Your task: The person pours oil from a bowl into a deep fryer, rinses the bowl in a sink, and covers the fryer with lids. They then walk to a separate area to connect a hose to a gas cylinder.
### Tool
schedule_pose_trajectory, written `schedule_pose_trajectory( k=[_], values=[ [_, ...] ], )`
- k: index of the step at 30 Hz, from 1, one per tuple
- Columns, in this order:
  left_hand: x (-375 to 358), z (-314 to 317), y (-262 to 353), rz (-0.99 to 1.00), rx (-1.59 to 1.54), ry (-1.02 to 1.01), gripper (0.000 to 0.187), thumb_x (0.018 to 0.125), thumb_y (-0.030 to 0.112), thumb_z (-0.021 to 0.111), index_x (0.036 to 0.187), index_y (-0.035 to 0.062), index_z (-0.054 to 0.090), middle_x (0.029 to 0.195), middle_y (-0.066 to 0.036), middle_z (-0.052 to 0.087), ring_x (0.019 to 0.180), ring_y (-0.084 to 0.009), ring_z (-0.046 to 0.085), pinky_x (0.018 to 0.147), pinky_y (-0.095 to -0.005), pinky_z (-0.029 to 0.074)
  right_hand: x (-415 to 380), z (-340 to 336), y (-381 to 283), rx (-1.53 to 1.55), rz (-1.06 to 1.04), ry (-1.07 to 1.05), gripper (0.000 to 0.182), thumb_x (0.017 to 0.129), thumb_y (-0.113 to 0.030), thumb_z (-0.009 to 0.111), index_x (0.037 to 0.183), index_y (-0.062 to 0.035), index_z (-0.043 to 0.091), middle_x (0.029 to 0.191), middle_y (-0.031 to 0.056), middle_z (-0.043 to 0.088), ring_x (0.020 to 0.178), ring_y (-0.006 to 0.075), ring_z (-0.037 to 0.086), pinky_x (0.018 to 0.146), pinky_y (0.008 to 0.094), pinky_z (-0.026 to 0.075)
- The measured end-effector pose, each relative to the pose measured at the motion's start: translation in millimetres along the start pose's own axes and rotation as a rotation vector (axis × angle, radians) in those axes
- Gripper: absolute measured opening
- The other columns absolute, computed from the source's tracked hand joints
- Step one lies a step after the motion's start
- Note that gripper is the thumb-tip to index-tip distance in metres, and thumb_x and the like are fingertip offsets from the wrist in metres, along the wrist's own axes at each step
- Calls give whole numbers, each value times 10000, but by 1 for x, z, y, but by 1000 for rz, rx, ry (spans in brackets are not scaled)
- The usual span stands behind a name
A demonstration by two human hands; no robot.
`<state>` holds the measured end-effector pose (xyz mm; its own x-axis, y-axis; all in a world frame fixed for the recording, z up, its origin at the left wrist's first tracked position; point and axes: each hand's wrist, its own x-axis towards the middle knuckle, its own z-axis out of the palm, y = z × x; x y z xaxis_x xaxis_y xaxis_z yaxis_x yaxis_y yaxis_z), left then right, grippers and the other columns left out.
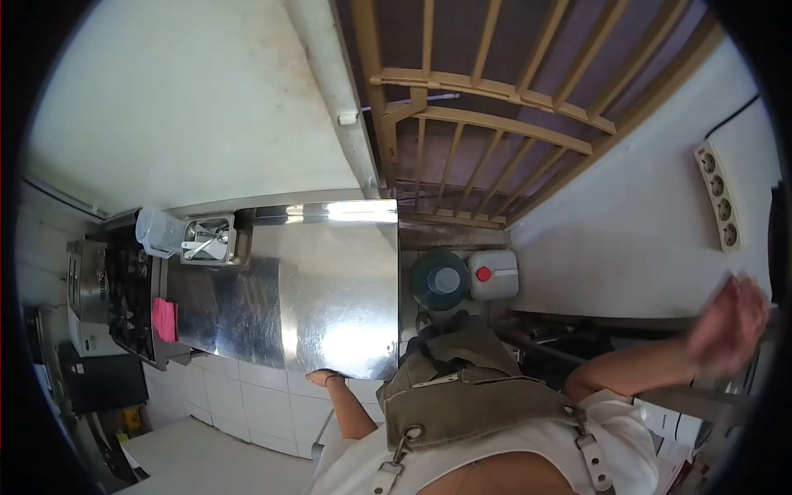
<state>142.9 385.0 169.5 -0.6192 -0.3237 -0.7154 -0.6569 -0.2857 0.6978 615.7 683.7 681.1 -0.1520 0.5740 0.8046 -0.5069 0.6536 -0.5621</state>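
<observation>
My left hand (322, 377), with a dark band at the wrist, is at the front edge of the stainless steel counter (330, 280). It seems to touch that edge, but its fingers are too small and partly hidden to make out their grip. Raised at the far right, my right hand (729, 326) is smeared by motion, near the white wall and below a power strip (718, 196). Whether it holds anything cannot be seen.
A metal tray of utensils (208, 239) and a clear plastic container (159, 232) stand by the stove (130, 297). A pink cloth (164, 319) hangs at the counter's end. On the floor are a large water bottle (425, 289) and a red-capped jerrycan (501, 280), below a wooden gate (495, 136).
</observation>
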Motion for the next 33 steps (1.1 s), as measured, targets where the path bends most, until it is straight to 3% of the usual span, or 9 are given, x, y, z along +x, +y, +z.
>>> schedule_pose_trajectory(
  k=[1, 3, 5, 6, 8, 14, 27, 33],
  values=[
    [13, -2, -2, 14, 44, 25, 656, 930, 429, 141, 1319, -79, 283, 1345, -226, 355, 1171, -357, 429, 979, -414, 381, 9, 21, -24, 53, 20, -231, 299, 862, -154, 425, 1072, 55, 466, 1044, 214, 527, 1082, 324, 471, 997, 405, 319],
    [-6, 0, 0, 16, 75, 74, 658, 931, 432, 140, 1324, -77, 281, 1353, -216, 351, 1172, -356, 428, 983, -417, 376, 15, 34, -53, 158, -213, -519, 277, 923, -382, 394, 1027, -188, 562, 920, -49, 631, 999, 67, 564, 1060, 393, 224],
    [5, -2, 3, 5, 33, -26, 664, 931, 439, 134, 1326, -73, 285, 1357, -203, 355, 1185, -355, 419, 989, -422, 369, 31, 93, -61, 314, -137, -609, 266, 920, -363, 411, 988, -170, 581, 877, -39, 634, 854, 50, 596, 1058, 376, 221],
    [12, -5, 3, 18, 46, -46, 664, 931, 439, 134, 1326, -73, 285, 1357, -203, 355, 1185, -355, 419, 989, -422, 369, 35, 110, -60, 297, -147, -589, 266, 920, -363, 411, 988, -170, 581, 877, -39, 634, 854, 50, 596, 1058, 376, 221],
    [21, -6, -3, -38, 148, 82, 666, 928, 438, 129, 1328, -71, 287, 1359, -204, 356, 1191, -359, 416, 994, -406, 367, 37, 129, -63, 452, 70, -576, 207, 908, -283, 441, 906, -154, 602, 886, -54, 632, 795, 43, 593, 987, 345, 339],
    [-29, 2, 14, 38, 247, 136, 656, 930, 424, 128, 1319, -76, 297, 1354, -222, 353, 1190, -365, 418, 992, -402, 370, 28, 154, -74, 384, 36, -577, 205, 907, -279, 440, 901, -151, 600, 879, -53, 630, 789, 46, 592, 972, 340, 350],
    [-2, 4, 18, 56, 332, 83, 645, 932, 410, 128, 1309, -81, 310, 1342, -236, 361, 1178, -371, 427, 987, -404, 376, 12, 190, -97, 208, -151, -597, 200, 906, -271, 439, 890, -147, 595, 865, -49, 624, 776, 54, 591, 940, 328, 374],
    [10, 4, 20, 65, 346, 76, 641, 933, 404, 128, 1305, -83, 315, 1336, -241, 365, 1171, -373, 432, 984, -405, 379, 6, 205, -97, -20, -391, -630, 198, 906, -267, 438, 886, -144, 593, 859, -48, 621, 770, 57, 590, 925, 323, 385]
  ],
)
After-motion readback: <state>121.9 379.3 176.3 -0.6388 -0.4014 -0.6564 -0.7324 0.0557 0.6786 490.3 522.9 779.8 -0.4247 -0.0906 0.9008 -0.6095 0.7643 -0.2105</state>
